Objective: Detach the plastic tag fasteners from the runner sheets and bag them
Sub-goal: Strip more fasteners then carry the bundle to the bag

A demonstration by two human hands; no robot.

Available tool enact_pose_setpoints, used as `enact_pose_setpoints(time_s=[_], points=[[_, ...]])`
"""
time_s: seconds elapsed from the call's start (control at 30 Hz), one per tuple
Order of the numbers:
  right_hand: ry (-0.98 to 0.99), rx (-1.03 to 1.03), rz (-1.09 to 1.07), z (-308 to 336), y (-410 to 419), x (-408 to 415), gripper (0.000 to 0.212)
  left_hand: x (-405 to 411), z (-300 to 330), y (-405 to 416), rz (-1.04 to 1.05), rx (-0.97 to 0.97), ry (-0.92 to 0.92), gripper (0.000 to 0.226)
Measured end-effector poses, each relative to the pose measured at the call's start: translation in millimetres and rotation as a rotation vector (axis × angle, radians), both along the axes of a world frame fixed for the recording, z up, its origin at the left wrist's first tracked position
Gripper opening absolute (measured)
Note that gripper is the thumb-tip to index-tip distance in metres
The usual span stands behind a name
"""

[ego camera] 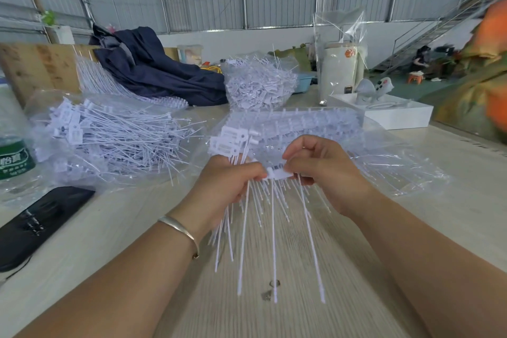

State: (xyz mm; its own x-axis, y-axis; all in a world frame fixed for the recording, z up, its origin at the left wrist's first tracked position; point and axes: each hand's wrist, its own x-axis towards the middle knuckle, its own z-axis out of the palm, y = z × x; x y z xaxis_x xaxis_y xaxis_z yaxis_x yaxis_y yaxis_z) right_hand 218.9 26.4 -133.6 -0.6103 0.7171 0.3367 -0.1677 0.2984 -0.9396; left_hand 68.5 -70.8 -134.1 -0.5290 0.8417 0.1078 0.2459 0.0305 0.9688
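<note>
Two hands work over the table point(274, 318) together: the left hand point(230, 181) has its fingers curled round a bunch of loose white tag fasteners point(247, 228) whose thin tails hang toward the person, while the right hand point(326, 170) pinches the head of one fastener on the runner sheet point(279, 174) held between them. Much seems done already: a heap of freed fasteners point(109, 140) lies on clear plastic at the left and a fuller bag point(260, 82) sits further back. More remains, I judge, since a stack of uncut runner sheets point(301, 123) lies in its plastic wrap just beyond the hands (how many sheets, I cannot tell). The pale wood-grain table also bears a green-labelled bottle point(13, 151), a dark blue garment point(153, 68) and a white box point(397, 115), in a hall with corrugated metal walls.
</note>
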Motion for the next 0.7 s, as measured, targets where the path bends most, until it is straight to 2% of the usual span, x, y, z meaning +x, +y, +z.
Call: enact_pose_setpoints(time_s=[0.13,0.23,0.33,0.43,0.5,0.57,0.6,0.7], points=[[-0.106,0.151,-0.017,-4.5,-3.0,-4.8,0.019,5.3,-2.4,0.7,0.012,0.074,0.217,0.018],[-0.101,0.179,-0.029,-4.1,0.2,-3.7,0.019,5.3,-3.9,0.8,-0.014,0.062,0.26,0.023],[-0.041,0.167,-0.048,-1.6,2.7,-1.4,0.018,2.5,0.8,-2.1,-0.059,0.022,0.045,0.018],[0.011,0.083,-0.01,0.7,5.2,2.3,0.014,-2.9,7.1,-6.9,-0.323,0.003,-0.324,0.014],[-0.027,-0.009,0.106,1.3,3.4,2.7,0.019,-2.7,8.7,-9.8,-0.493,-0.006,-0.475,0.017],[-0.038,-0.11,0.263,-0.3,1.6,2.1,0.042,0.3,6.6,-10.1,-0.613,-0.014,-0.503,0.021],[-0.017,-0.145,0.344,-0.7,-0.3,2.1,0.04,2.7,5.1,-10.2,-0.665,-0.025,-0.493,0.027],[0.076,-0.203,0.488,-1.2,-4.6,2.1,0.011,7.5,1.4,-9.5,-0.756,-0.046,-0.472,0.051]])
